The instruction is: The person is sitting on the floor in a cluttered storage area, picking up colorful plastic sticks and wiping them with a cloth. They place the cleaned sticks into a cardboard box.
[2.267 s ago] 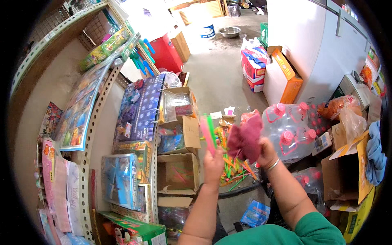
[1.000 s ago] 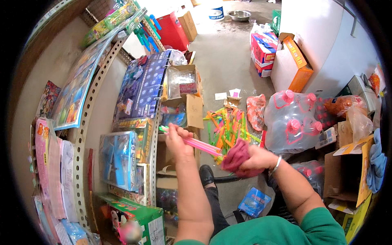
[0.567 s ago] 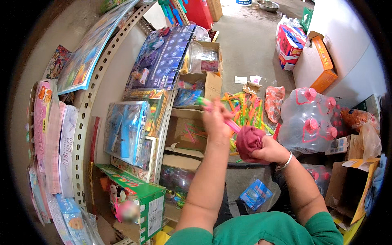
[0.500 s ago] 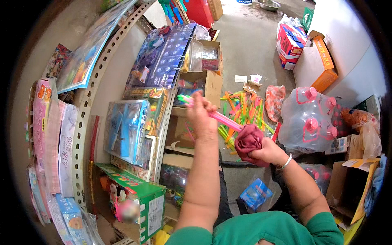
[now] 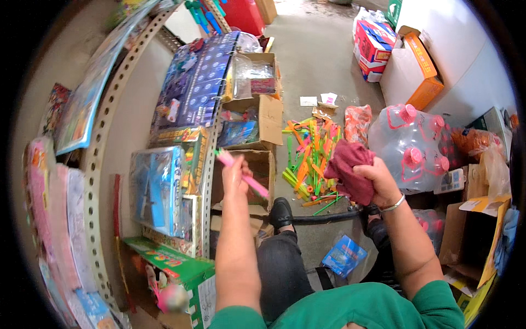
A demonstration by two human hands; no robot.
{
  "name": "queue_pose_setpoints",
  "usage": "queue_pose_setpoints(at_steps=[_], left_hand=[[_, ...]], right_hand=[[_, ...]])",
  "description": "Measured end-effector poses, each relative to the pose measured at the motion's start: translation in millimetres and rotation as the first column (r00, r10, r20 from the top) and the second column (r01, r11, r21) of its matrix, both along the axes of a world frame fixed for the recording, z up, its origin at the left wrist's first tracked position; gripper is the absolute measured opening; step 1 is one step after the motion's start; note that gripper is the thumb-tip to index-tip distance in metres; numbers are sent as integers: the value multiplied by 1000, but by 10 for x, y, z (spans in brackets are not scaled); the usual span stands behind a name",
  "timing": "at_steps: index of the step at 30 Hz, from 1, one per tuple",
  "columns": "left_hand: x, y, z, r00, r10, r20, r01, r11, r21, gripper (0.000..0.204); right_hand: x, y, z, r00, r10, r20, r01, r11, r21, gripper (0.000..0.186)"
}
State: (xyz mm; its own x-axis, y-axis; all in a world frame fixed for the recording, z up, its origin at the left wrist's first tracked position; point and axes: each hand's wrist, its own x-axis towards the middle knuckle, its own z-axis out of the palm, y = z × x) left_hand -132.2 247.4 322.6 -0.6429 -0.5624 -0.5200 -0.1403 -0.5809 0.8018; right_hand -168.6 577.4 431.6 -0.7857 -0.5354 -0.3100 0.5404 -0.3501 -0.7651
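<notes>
My left hand (image 5: 235, 174) is closed round a bundle of pink and green plastic sticks (image 5: 256, 186), held over an open cardboard box (image 5: 264, 167) beside the shelving. To the right, my right hand (image 5: 379, 181) grips a crumpled maroon cloth (image 5: 348, 162), apart from the sticks. Beyond and between my hands, a pile of bright orange, green and pink plastic sticks (image 5: 311, 153) lies on the floor.
Shelving (image 5: 104, 131) with packaged goods runs along my left. Shrink-wrapped bottles (image 5: 396, 142), more boxes (image 5: 414, 77) and a tall white cabinet (image 5: 460, 60) are on my right. A blue package (image 5: 344, 255) lies by my feet, near a black hose (image 5: 323, 218).
The cloth has been drawn off the sticks, to the right and upward. My left hand has moved left and down with the bundle, over the open box.
</notes>
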Motion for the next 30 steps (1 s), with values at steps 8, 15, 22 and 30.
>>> queue_pose_setpoints(at_steps=[8,15,22,30], left_hand=[[246,-876,-1829,901,286,325,-349,925,153,8],[19,-788,-1824,841,285,459,-119,926,-357,25],[-606,576,-980,822,-524,223,556,653,-514,12],[-802,1002,-2337,181,-371,911,983,87,-160,22]], right_hand=[[70,183,182,971,-240,9,240,971,-1,51],[183,198,326,939,-339,59,321,925,202,68],[331,457,181,879,-467,95,411,844,343,73],[174,699,163,832,-541,123,463,800,382,80]])
